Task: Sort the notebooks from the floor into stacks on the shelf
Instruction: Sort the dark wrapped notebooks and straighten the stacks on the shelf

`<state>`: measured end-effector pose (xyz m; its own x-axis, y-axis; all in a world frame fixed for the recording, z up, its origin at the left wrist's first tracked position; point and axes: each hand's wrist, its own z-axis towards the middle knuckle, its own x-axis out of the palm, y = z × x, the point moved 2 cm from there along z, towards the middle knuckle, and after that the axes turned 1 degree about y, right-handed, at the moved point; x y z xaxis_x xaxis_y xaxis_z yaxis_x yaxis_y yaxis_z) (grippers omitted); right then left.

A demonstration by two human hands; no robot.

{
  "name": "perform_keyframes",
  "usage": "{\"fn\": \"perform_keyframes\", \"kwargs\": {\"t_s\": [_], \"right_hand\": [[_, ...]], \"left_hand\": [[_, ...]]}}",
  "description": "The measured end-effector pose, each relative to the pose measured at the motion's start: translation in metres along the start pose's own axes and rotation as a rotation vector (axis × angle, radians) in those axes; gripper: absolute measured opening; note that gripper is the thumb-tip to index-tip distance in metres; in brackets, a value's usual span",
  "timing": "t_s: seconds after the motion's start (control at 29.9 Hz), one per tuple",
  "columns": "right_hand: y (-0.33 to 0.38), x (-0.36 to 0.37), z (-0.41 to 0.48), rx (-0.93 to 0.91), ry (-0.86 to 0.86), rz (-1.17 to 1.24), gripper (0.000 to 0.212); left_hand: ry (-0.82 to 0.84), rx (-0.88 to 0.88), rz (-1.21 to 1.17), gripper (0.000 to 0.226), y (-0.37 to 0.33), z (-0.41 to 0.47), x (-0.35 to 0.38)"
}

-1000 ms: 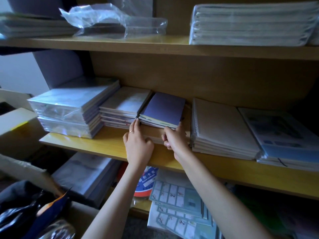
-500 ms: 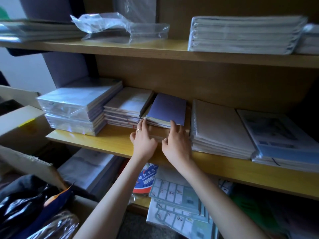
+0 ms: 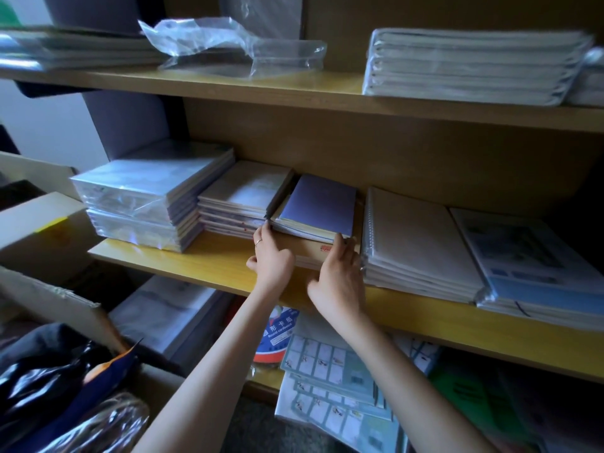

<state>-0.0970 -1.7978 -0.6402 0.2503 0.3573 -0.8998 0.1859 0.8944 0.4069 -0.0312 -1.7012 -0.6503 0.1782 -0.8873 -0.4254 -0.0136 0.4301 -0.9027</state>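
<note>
Both hands (image 3: 273, 263) (image 3: 340, 279), fingers straight, touch front corners of the purple-topped notebook stack (image 3: 318, 204).

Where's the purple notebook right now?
Head view: purple notebook tops a pile on the middle shelf, between a white stack leftward and spiral notebooks rightward.

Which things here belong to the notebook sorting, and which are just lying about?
In the job:
purple notebook stack, touched at its front by the left hand and right hand
pale notebook stack
wrapped stack
spiral notebooks
middle shelf

Lying about:
plastic bag on the top shelf
cardboard box
sticker sheets
dark bag
</note>
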Motion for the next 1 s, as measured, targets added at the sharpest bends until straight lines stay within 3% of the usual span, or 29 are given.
{"fn": "perform_keyframes", "kwargs": {"t_s": [0.2,0.37,0.43,0.6,0.77,0.87,0.97,1.0], "right_hand": [[0.004,-0.005,0.012,0.175,-0.019,0.418,0.087],[0.007,-0.011,0.018,0.281,-0.025,0.473,0.085],[0.009,-0.012,0.021,0.310,-0.012,0.451,0.083],[0.018,-0.012,0.030,0.374,0.029,0.400,0.080],[0.014,-0.010,0.031,0.294,0.014,0.350,0.078],[0.014,-0.004,0.012,0.083,0.044,0.282,0.080],[0.005,-0.002,-0.005,-0.120,-0.144,0.126,0.071],[0.001,-0.004,-0.007,-0.177,-0.257,0.056,0.065]], "left_hand": [[0.067,-0.076,0.073,0.076,-0.010,0.010,-0.002],[-0.055,-0.135,0.021,0.051,-0.013,0.013,0.000],[-0.086,-0.088,0.093,0.045,-0.012,0.012,0.001],[-0.173,0.249,0.585,0.042,-0.009,0.014,0.004],[-0.138,0.298,0.699,0.040,-0.020,0.019,-0.009],[-0.214,0.447,0.939,0.066,-0.021,0.015,-0.008],[-0.326,0.670,1.032,0.088,-0.021,0.019,-0.005],[-0.271,0.752,1.028,0.088,-0.023,0.021,-0.002]]}}
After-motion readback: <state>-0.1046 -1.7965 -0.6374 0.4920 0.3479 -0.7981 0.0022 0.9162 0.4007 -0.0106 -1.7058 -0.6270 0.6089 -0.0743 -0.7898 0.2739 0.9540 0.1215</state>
